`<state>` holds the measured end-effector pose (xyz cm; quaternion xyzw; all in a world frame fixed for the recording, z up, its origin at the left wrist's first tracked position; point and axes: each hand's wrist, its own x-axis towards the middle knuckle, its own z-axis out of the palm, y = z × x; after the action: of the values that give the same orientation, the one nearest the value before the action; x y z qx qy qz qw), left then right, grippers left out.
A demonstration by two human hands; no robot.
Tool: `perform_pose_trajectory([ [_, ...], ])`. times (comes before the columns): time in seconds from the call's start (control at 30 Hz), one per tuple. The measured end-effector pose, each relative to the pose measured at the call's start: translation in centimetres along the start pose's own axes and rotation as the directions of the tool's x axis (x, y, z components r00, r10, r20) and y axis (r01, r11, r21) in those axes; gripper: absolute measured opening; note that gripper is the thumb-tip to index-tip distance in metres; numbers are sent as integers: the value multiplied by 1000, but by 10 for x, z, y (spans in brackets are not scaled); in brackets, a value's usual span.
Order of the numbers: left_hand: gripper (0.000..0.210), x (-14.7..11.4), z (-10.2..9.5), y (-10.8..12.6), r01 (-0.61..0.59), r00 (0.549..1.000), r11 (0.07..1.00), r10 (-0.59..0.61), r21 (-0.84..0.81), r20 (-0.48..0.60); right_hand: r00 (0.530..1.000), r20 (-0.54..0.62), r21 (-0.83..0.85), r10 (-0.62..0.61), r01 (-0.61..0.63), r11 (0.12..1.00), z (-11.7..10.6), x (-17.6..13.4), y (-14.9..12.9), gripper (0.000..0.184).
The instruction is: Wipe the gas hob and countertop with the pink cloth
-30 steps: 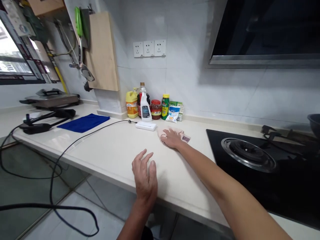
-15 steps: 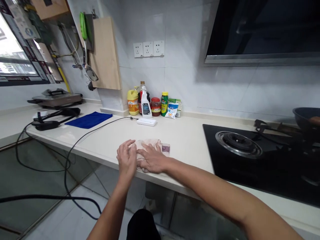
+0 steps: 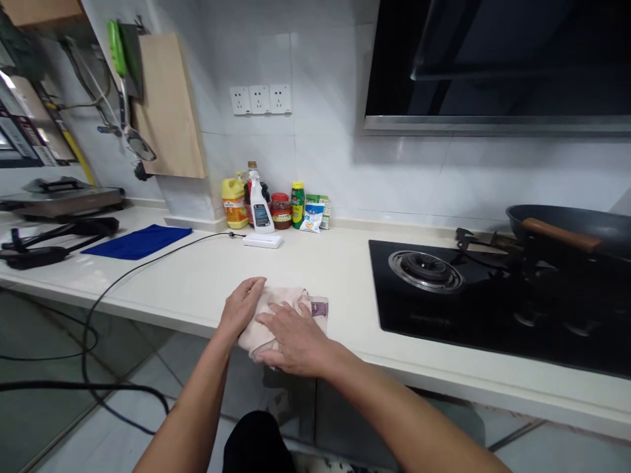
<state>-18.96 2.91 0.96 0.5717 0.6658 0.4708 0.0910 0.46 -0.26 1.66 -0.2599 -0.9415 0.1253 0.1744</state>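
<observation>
A pale pink cloth lies folded and wrinkled at the counter's front edge, its lower part reaching over that edge. A purple patch shows at its right end. My right hand rests flat on top of the cloth, fingers spread, with the thumb towards the front edge. Against the cloth's left side is my left hand, its fingers stretched out and close together, pointing up and to the right. The left thumb and the underside of that hand are hidden.
The black hob with a wok lies right. Behind stand a spray bottle, jars and packets, with a white box before them. A blue cloth lies left. A black cable crosses the counter and hangs down.
The cloth and both hands have come nearer to me, and the cloth now reaches past the counter's front edge. My view has turned right, showing more of the wok.
</observation>
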Motion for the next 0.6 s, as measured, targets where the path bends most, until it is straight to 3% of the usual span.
perform_pose_trajectory([
  [0.07,45,-6,2,6,-106,994,994,106,-1,28,997,-74,9,13,-12,1000,2,-6,1,79],
  [0.2,42,-23,8,16,-350,937,937,350,13,-12,989,-142,-2,40,-41,999,4,-17,8,87],
  [0.4,44,-61,18,27,-425,904,895,414,138,105,979,-202,-80,15,-32,996,1,-43,18,81],
  [0.6,43,-89,38,41,-510,855,830,519,224,25,969,-243,-189,56,-104,976,-12,-74,15,70],
])
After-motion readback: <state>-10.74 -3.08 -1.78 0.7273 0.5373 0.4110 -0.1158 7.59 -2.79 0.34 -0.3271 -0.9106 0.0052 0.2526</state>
